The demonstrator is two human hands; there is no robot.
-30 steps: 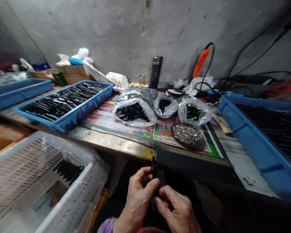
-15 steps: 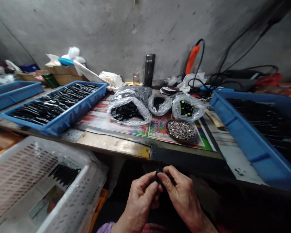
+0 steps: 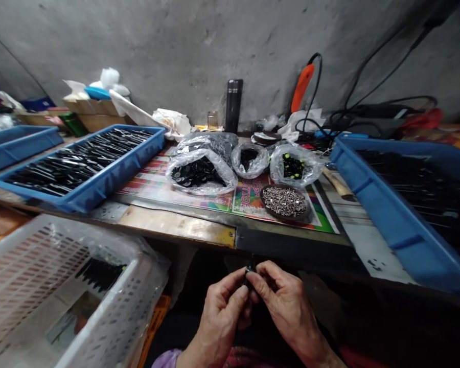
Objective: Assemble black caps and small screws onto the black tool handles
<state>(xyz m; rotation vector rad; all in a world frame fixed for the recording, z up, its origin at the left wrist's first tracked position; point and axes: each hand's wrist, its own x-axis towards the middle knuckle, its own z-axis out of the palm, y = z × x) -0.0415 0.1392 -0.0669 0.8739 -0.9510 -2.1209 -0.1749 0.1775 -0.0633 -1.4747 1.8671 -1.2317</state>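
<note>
In front of the bench edge, my left hand (image 3: 224, 309) and my right hand (image 3: 285, 304) meet, both closed on one small black part (image 3: 250, 270). Thumbs and fingertips pinch it from either side, and its dark upper end sticks up between them. Fingers cover most of it, so its exact kind cannot be made out. Beyond the hands on the bench sits a round dish of small metal rivets or screws (image 3: 285, 201). Behind it stand clear plastic bags: one with black round pieces (image 3: 197, 173), one with dark bits (image 3: 248, 159), one with black and yellow-green pieces (image 3: 293, 166).
Left on the bench is a blue tray (image 3: 95, 191) of black slender parts; another blue tray (image 3: 398, 220) stands right. A white basket (image 3: 128, 301) holding black pieces is at lower left. A dark flask (image 3: 234, 105), an orange-handled tool (image 3: 302, 87) and cables are by the wall.
The view has shifted slightly, so the bench things sit a little further left and higher. Both hands keep their pinch on the black part, almost unmoved.
</note>
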